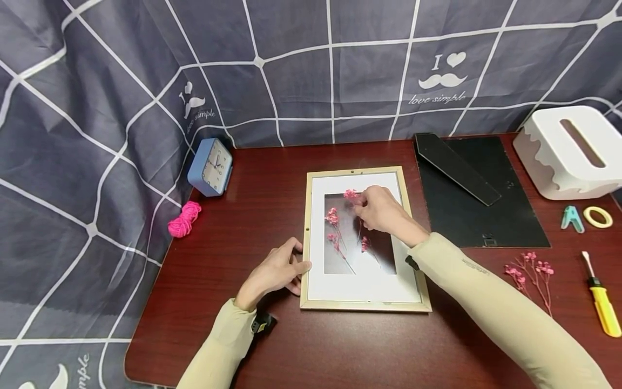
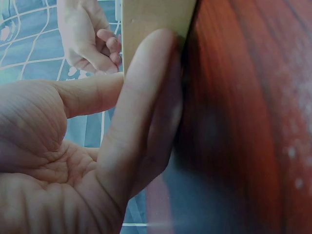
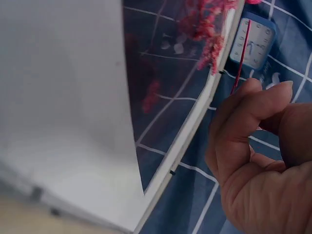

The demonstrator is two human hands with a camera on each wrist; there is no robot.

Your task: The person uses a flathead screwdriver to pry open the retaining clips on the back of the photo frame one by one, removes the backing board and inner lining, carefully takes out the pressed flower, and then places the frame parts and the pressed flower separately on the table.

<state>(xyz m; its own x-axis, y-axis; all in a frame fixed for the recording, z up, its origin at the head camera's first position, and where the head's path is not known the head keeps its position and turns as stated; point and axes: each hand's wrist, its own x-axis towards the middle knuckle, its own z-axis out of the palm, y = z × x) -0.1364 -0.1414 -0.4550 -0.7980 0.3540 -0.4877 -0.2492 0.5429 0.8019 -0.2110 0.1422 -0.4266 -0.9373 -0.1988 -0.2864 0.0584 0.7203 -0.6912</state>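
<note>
A wooden picture frame with a white mat lies on the table, several pink dried flower sprigs spread over its dark central window. At the frame's left side, my left hand holds the edge, thumb on top and fingers against the outer side. Above the upper part of the window, my right hand pinches a pink flower sprig by its thin stem. The stem shows rising from the fingertips in the right wrist view. Part of the window is hidden beneath that hand.
A black backing board with a stand leg lies right of the frame. Further right are loose flower sprigs, a screwdriver, a clip, a tape roll and a tissue box. Pink yarn and a blue clock sit left.
</note>
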